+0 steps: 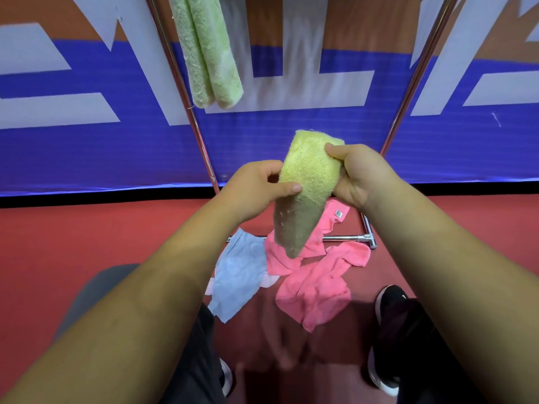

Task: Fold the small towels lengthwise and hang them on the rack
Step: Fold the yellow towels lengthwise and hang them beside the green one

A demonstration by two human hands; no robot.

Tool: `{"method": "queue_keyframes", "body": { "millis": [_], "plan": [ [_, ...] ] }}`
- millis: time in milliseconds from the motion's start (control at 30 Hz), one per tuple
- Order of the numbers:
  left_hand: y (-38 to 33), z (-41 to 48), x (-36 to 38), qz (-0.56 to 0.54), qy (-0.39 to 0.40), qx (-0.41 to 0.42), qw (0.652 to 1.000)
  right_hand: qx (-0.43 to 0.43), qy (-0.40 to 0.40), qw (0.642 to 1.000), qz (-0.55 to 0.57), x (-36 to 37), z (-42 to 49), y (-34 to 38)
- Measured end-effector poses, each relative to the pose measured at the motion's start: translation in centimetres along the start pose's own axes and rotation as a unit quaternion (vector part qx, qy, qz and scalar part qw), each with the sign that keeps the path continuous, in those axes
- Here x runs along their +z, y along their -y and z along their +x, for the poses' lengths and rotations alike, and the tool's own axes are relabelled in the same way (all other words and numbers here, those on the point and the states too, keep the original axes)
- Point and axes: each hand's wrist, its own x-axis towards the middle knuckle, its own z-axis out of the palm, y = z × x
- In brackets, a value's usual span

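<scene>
A yellow towel [306, 182], folded into a long narrow strip, hangs in front of me, held by both hands. My left hand [256, 191] pinches its left edge with the thumb across the front. My right hand [361, 176] grips its upper right edge. A green folded towel [208, 53] hangs from the top of the metal rack [186, 91]. On the floor below lie a light blue towel [239, 272] and two crumpled pink towels [315, 287], partly over the rack's base bar [347, 237].
The rack's two chrome uprights slope outward, the right one [414, 80] near my right hand. Behind stands a blue, white and orange banner wall [87, 141]. The floor [87, 234] is red. My black shoes [390, 304] stand beside the towels.
</scene>
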Motion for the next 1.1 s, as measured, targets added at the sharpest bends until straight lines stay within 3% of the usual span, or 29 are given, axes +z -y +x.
{"method": "queue_keyframes", "body": {
  "millis": [133,333,467,667,833,1100],
  "plan": [
    [-0.8,0.0,-0.1,0.029,-0.030,0.058,0.997,0.010,0.026,0.997,-0.066,0.2,-0.5,-0.4],
    [-0.8,-0.1,-0.5,-0.061,-0.046,-0.002,0.997,0.107,0.052,0.984,-0.131,0.5,-0.8,-1.9],
    [-0.8,-0.3,-0.5,-0.162,-0.051,-0.078,0.982,0.043,0.043,0.991,-0.119,0.7,-0.6,-2.0],
    [-1.2,-0.6,-1.3,-0.336,-0.035,-0.115,0.934,-0.032,0.065,0.992,-0.106,1.1,-0.8,-2.0],
    [-1.0,-0.9,-1.5,-0.352,0.004,-0.097,0.931,-0.057,0.077,0.992,-0.076,1.4,-0.9,-1.9],
    [-1.2,-1.0,-1.6,-0.324,0.024,-0.085,0.942,-0.013,0.064,0.998,-0.019,1.8,-0.7,-2.7]
  ]
}}
